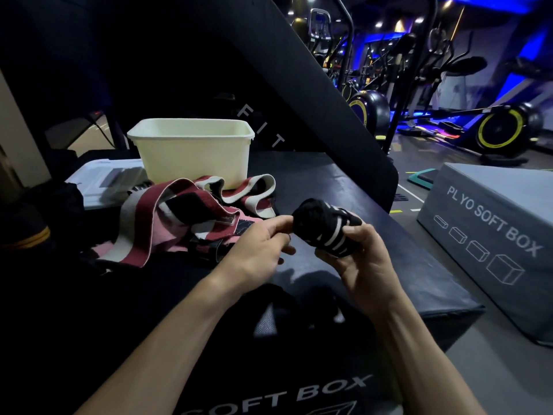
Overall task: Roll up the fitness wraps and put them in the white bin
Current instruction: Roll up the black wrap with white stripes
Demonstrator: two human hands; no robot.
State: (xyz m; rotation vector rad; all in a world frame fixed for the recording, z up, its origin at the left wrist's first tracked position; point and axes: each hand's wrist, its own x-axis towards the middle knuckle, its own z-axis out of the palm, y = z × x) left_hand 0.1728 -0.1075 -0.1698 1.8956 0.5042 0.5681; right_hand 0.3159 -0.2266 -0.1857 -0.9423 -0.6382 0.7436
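Dim blue-lit gym, dark padded plyo box (329, 187) reading "SOFT BOX" serving as bench, right hand (363, 265) fingers gripping rolled black wrap (324, 227), left hand (257, 247) seemingly pinching its end, grey box (493, 235) at right reading "PLYO SOFT BOX".

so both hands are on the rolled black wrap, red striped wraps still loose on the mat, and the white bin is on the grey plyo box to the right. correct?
Not the bin. In the head view the white bin stands on the black mat behind the loose red striped wraps, not on the grey plyo box. The left hand and right hand do hold the rolled black wrap.

Rolled black wrap (324, 227), white-striped, held aloft.
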